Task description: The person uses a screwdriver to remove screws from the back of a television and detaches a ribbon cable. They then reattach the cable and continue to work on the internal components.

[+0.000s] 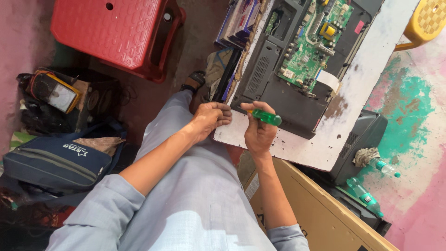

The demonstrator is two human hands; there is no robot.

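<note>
My right hand (258,130) grips a green-handled screwdriver (266,116), its tip pointing toward the corner of a black opened flat-screen chassis (288,104). The chassis lies on a white table (367,79) and carries a green circuit board (316,42) with a white ribbon cable (329,80). My left hand (211,118) is closed over the near corner of the chassis and the table's edge. Both forearms reach out from light grey sleeves.
A red plastic stool (116,32) stands at upper left. An analogue multimeter (55,92) and a dark blue bag (55,160) lie on the floor left. A cardboard box (320,214), a black set (364,139), two plastic bottles (364,190) and a yellow stool (427,21) sit right.
</note>
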